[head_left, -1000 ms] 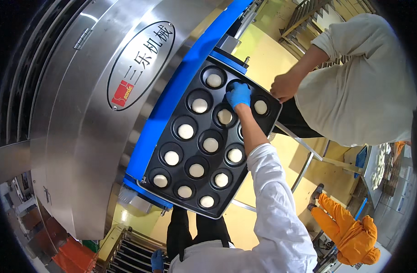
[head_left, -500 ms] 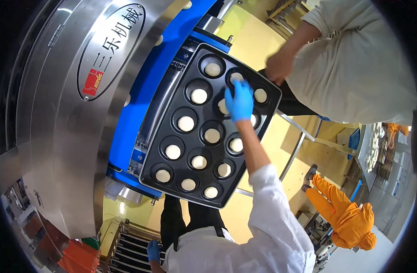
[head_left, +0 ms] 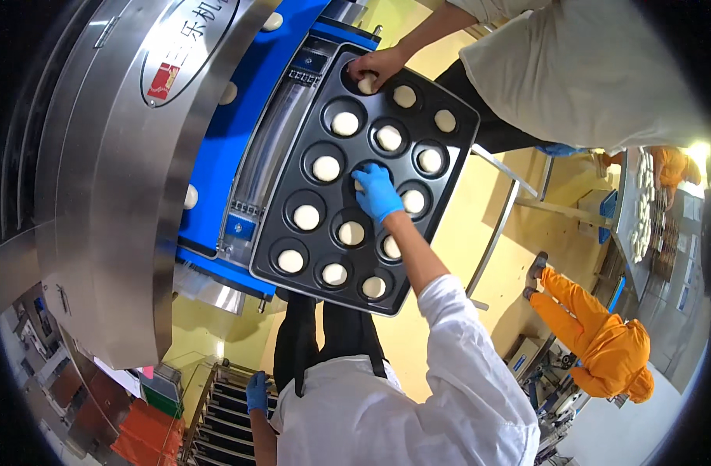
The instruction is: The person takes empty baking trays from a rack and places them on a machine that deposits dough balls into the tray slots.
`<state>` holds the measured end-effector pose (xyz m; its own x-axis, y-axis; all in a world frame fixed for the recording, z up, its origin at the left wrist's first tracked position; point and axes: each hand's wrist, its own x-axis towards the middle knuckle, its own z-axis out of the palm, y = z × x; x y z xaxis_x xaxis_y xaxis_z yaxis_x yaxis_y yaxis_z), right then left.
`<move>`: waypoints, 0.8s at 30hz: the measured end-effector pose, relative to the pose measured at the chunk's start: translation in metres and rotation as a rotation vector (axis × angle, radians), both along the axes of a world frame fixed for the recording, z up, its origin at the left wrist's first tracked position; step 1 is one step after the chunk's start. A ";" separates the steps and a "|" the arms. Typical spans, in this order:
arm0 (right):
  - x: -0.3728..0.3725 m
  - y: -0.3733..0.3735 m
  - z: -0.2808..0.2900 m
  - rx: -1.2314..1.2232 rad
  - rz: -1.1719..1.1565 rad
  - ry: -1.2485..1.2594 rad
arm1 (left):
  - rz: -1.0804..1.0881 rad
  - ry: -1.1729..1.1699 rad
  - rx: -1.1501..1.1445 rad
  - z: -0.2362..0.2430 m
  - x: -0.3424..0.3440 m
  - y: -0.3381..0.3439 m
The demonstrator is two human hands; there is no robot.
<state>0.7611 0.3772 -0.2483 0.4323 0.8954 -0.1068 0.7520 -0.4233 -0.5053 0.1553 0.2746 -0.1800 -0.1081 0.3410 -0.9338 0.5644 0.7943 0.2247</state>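
A dark baking tray [head_left: 324,283] with rows of round cups lies in front of me, and pale dough balls [head_left: 326,168] sit in the cups. Over a cup near the tray's middle is my right hand [head_left: 377,193] in a blue glove. Its fingers are closed around a dough ball [head_left: 359,185], which they partly cover. My left hand [head_left: 257,392], also blue-gloved, hangs low at my left side with its fingers loosely extended and nothing visible in it. A co-worker's bare hand [head_left: 380,66] touches a dough ball [head_left: 366,84] in the far left cup.
Left of the tray, a blue conveyor belt [head_left: 239,132] carries dough balls beside a large steel machine [head_left: 107,194]. A co-worker in white [head_left: 557,78] stands at the far right. Farther off, a person in orange [head_left: 604,349] is near equipment. A rack [head_left: 223,419] stands low left.
My right hand has moved nearer to me, from the tray's far part to a middle cup. The co-worker's hand has gone from the tray's right edge to the far left cup. The view has shifted.
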 end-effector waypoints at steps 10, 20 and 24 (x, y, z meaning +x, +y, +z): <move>-0.056 0.077 0.034 -0.090 -0.217 0.009 | -0.046 0.003 0.088 -0.022 -0.079 -0.021; -0.032 0.107 -0.009 -0.116 0.086 -0.082 | 0.182 0.098 -0.001 0.000 -0.085 -0.041; -0.082 0.082 0.048 -0.011 -0.056 -0.140 | 0.169 0.051 -0.015 -0.001 -0.082 -0.047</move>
<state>0.6796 0.4593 -0.2002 0.4925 0.8688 -0.0515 0.7900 -0.4712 -0.3923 0.0737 0.2275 -0.1806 -0.2098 0.3002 -0.9305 0.4332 0.8817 0.1867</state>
